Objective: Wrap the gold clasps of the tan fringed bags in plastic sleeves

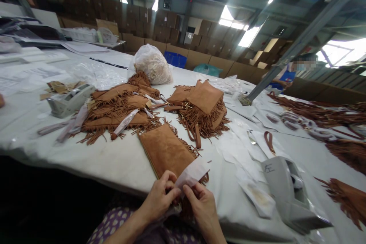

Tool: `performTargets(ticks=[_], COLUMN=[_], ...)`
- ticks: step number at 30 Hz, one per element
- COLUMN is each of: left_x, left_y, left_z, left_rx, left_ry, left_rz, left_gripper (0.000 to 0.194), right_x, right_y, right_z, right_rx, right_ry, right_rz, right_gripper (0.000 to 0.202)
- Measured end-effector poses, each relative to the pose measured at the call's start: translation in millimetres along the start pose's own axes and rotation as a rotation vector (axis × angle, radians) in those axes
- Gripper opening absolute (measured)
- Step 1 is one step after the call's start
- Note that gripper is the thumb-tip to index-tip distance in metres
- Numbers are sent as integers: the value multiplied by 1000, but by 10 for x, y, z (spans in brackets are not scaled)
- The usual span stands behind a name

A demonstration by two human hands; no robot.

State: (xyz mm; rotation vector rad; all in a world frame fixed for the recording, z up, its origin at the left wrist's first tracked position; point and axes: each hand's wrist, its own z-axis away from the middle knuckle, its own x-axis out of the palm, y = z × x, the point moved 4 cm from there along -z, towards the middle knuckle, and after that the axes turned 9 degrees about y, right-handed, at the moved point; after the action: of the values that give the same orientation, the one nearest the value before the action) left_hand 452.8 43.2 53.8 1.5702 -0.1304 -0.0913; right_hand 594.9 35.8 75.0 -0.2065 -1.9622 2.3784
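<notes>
Pale covering spreads over a wide desk, with stacked cartons along the far side of the room. At its near edge, a white wrapping sheet is pinched in the right hand, thumb pressed on top; the left hand is curled closed at the sheet's left end, its exact grip partly hidden. Just beyond, a brown fringed pouch lies flat, partly under the sheet. Farther left sits a pile of fringed pouches, some with wrapped straps; farther right, a stack of brown bags. One grey tape dispenser stands near on the right, another dispenser left of the pile. Beyond rests a stuffed plastic bag; far right, a co-worker in blue.
</notes>
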Motion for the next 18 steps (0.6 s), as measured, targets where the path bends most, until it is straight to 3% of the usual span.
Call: performTargets(ticks=[4, 11, 13, 15, 16, 17, 18], left_x=[-35, -94, -230, -432, -496, -514, -515], left_y=[22, 145, 54, -147, -278, -392, -462], left_z=[39, 183, 295, 441, 520, 589, 634], left_rx=[51, 60, -52, -259, -414, -538, -561], left_ry=[-30, -95, 32, 231, 238, 145, 16], left_rz=[-36, 3, 96, 179, 214, 246, 238], left_gripper=[22, 23, 32, 37, 38, 45, 55], right_x=[71, 191, 210, 257, 307, 370, 439], right_y=[16, 70, 96, 111, 124, 148, 180], right_z=[72, 255, 321, 414, 466, 514, 553], right_rx=[-104, -375, -531, -777, -920, -1053, -1162], right_ry=[-20, 179, 245, 313, 319, 304, 277], right_rz=[227, 492, 537, 575, 599, 630, 665], right_gripper=[29, 18, 14, 14, 17, 21, 23])
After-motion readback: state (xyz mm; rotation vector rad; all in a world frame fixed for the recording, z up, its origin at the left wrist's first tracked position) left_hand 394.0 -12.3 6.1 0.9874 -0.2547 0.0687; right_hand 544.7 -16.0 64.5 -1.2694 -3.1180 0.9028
